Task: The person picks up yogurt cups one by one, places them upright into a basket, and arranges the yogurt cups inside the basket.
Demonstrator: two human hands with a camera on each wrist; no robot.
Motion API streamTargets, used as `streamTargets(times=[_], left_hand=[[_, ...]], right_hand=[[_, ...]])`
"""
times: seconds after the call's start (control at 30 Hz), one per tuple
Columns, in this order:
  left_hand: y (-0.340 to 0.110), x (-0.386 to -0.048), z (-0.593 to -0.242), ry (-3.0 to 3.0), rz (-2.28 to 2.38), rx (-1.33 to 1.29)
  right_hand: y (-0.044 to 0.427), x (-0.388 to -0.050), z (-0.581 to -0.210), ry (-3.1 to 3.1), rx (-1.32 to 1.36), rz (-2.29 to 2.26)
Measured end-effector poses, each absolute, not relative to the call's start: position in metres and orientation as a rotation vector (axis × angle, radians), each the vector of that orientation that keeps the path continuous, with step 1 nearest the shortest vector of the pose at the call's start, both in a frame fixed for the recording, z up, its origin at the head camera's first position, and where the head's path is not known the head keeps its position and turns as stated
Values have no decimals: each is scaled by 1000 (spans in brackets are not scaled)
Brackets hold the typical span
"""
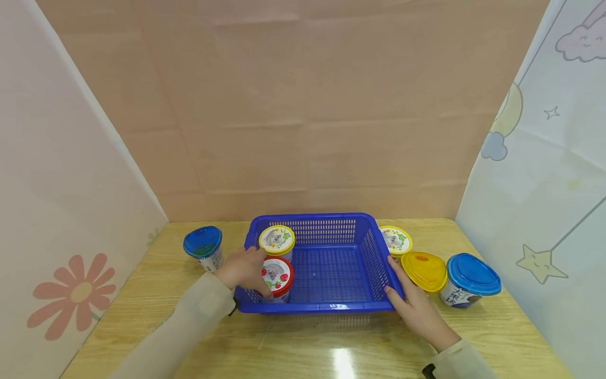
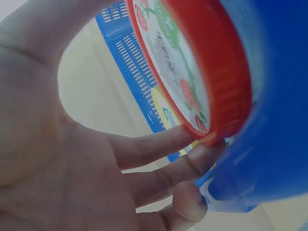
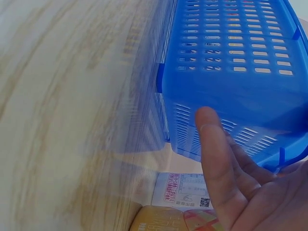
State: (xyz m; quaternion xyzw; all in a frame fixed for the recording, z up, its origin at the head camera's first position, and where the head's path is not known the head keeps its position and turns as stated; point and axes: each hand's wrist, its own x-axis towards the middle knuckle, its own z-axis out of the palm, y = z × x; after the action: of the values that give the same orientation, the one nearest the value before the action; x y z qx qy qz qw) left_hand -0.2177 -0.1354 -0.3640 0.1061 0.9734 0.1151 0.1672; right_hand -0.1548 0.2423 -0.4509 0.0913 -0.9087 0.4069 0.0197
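From above, the head view looks forward onto the basket (image 1: 322, 307) both wrist views share close up

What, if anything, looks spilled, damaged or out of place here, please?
Nothing stands out: the red-lidded tub and the yellow-rimmed tub in the blue basket look intact and closed, and no spill shows on the visible table.

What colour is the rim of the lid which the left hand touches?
Red; the lid's rim shows best in the left wrist view.
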Motion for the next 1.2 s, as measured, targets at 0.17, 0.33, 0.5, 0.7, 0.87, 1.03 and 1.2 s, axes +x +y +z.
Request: streamTargets(times=[0.17,0.33,0.5,0.7,0.87,1.03,1.2], left_hand=[[-135,-220,-360,2756,337,292],[-133,-222,-358,2748,294,273],[-131,-223,-358,2743,285,244],[-134,-222,-360,2745,298,270],[-136,-223,-361,2750,307,316],[-136,-224,-363,2749,319,309],[-136,-224,-363,2758,332,294]], right_hand=[[242,-155,-451,-2813,288,1268],[243,-154,-451,-2815,281,1270],[242,-154,-453,-2805,287,1272],[242,-154,-454,-2803,290,1273],[243,-155,-453,-2821,276,1275],[243,-155,-453,-2826,272,1282],[242,-155,-453,-2820,276,1278]])
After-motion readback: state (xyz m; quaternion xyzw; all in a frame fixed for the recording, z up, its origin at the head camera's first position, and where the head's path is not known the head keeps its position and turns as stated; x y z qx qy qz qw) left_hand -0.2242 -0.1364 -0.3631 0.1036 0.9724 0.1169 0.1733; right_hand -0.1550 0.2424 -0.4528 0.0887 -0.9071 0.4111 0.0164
